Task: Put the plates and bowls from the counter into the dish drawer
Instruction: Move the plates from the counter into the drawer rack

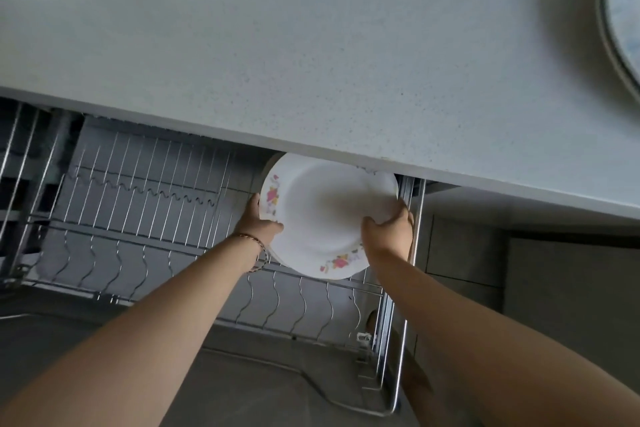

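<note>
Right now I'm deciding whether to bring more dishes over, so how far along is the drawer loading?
Nothing looks racked yet: the wire slots of the dish drawer that show are bare. In hand: the left hand and right hand hold a floral plate, seemingly with more stacked behind, over the right end. Left: a blue-patterned plate on the counter.

This was a home kitchen. A pale speckled counter (311, 56) ran across the view, with a blue-patterned plate (623, 11) resting on it at the far right. Beneath its front edge a pull-out dish drawer (145, 218) stood open, fitted with chrome wire racks whose upright prongs and wavy dividers were made to hold crockery. A white plate with pink flowers (325, 215) sat among the wires, household tableware rather than catering stock.
</note>
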